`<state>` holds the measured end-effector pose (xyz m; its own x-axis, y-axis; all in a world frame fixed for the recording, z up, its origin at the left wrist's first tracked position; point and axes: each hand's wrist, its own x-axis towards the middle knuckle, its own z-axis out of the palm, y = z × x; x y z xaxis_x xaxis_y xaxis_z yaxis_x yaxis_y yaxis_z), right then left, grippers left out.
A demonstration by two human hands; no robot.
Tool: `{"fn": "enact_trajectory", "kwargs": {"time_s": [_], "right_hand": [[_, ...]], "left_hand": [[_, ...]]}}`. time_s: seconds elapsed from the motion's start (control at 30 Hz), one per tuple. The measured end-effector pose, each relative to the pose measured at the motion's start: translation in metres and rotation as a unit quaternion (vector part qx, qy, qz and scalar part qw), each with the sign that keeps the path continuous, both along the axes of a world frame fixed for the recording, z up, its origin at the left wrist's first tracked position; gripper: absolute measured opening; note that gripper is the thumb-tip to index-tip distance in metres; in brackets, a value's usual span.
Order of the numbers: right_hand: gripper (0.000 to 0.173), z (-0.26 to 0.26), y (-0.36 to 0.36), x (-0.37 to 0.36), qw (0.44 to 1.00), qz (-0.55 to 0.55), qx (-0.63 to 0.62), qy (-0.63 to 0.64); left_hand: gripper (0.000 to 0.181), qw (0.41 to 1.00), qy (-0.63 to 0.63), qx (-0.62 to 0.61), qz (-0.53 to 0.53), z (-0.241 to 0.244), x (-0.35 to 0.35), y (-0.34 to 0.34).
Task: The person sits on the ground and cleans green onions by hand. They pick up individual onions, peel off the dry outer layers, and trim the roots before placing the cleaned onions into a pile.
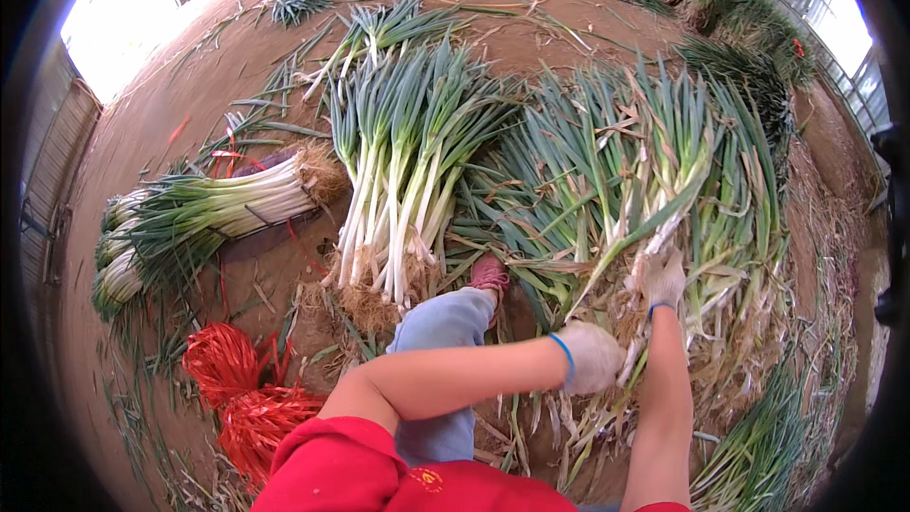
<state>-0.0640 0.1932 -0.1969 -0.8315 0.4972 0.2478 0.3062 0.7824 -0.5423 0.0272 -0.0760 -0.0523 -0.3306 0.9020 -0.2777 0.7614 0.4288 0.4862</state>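
Note:
Both my hands wear pale work gloves with blue cuffs. My right hand grips the white stalk of a green onion at the near end of a heap of uncleaned green onions. Lower and to its left, my left hand is at the roots and loose outer leaves; its fingers are partly hidden, so its grip is unclear. To the left lies a pile of cleaned green onions, white stalks and brown roots towards me. Farther left, a bundle of green onions rests on a dark metal stand.
Red plastic tying strips lie in a tangle at my lower left. My foot in a pink shoe is between the piles. Stripped leaves cover the ground at right. More green onions stand along the far right wall.

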Motion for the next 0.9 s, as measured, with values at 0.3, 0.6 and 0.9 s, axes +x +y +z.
{"fn": "enact_trajectory", "kwargs": {"time_s": [0.3, 0.6, 0.9], "right_hand": [[0.042, 0.034, -0.002, -0.043, 0.955, -0.042, -0.293, -0.015], [0.034, 0.012, 0.007, 0.183, 0.602, -0.065, -0.784, 0.141], [0.041, 0.11, -0.076, 0.273, 0.987, -0.075, 0.131, 0.06]], "left_hand": [[0.03, 0.993, 0.049, -0.107, -0.014, 0.009, -0.01, 0.019], [0.031, 0.998, -0.006, 0.065, 0.012, 0.019, -0.009, 0.023], [0.04, 0.716, -0.571, 0.293, 0.275, -0.006, -0.011, 0.081]]}}
